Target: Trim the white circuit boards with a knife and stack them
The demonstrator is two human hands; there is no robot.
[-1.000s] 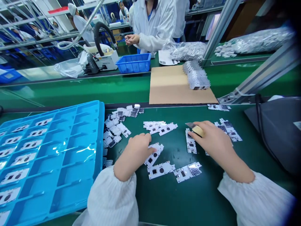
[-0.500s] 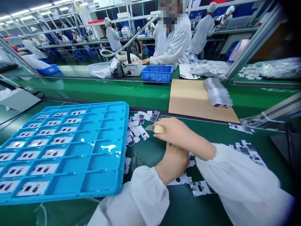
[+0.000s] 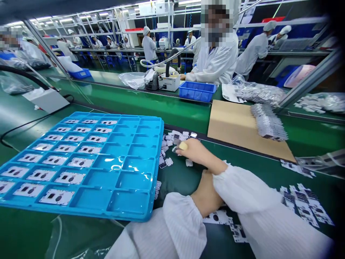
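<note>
My right hand (image 3: 198, 153) reaches left across my body, closed on a small tan-handled blade tool (image 3: 182, 145), over a pile of small white circuit pieces (image 3: 169, 144) beside the blue tray. My left hand (image 3: 207, 192) rests on the green mat under my right forearm; its fingers are hidden. White circuit boards (image 3: 219, 218) lie by my left wrist. The blue compartment tray (image 3: 134, 172) sits to the left with boards in its left columns.
A cardboard sheet (image 3: 231, 124) holds a row of stacked boards (image 3: 268, 124). More boards (image 3: 304, 201) lie at the right. Across the green conveyor a person in a white coat (image 3: 215, 59) sits by a blue bin (image 3: 198, 90) and a small machine (image 3: 168, 81).
The view has swung left and up. My right hand with the tool crossed over from the right side to the pile of small pieces by the tray, covering my left hand.
</note>
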